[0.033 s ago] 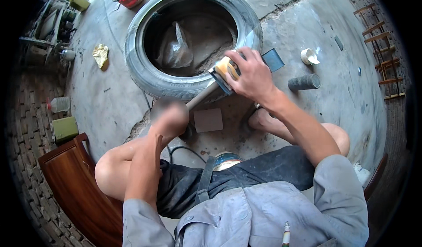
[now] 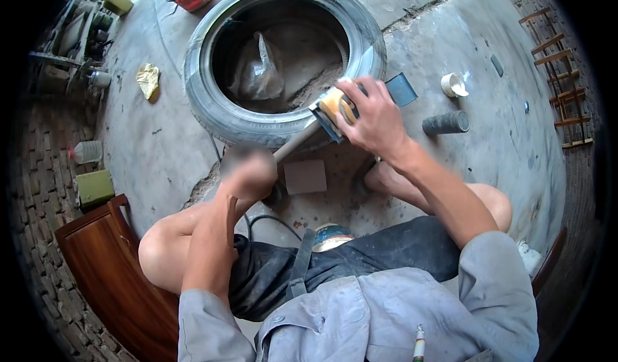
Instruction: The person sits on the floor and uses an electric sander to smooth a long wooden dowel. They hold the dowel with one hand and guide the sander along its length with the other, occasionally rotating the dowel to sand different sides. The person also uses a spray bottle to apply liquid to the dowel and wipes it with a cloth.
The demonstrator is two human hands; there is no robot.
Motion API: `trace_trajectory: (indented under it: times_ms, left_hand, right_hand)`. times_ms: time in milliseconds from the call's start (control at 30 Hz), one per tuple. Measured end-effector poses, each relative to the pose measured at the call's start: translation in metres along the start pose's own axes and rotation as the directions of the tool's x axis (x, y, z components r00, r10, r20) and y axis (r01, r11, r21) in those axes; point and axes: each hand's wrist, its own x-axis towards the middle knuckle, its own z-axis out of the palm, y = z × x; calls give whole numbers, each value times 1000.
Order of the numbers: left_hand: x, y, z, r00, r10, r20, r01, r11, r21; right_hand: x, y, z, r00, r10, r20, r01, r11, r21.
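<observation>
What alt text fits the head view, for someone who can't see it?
The right hand holds a yellow sander at the far end of a rod gripped in the left hand, which is blurred. Beyond them, a large tyre lies flat on the floor, a clear plastic bag inside its opening.

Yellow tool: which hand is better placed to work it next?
Probably the right hand: it holds the tool; the left hand, blurred, is at the visible lower end of the bar.
</observation>
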Motion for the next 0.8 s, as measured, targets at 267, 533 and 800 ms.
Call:
trace_trajectory:
  times_ms: [267, 533, 800]
  left_hand:
    - [2, 17, 39, 985, -110, -131, 94, 988, -122]
    - [7, 46, 54, 769, -554, -319, 472, 829, -299]
    - [17, 9, 21, 931, -299, 209, 357, 629, -691]
  right_hand:
    - [14, 19, -6, 999, -45, 7, 45, 998, -47]
    - [72, 30, 0, 924, 148, 352, -116, 987, -112]
    - [-2, 49, -3, 998, -24, -60, 26, 999, 20]
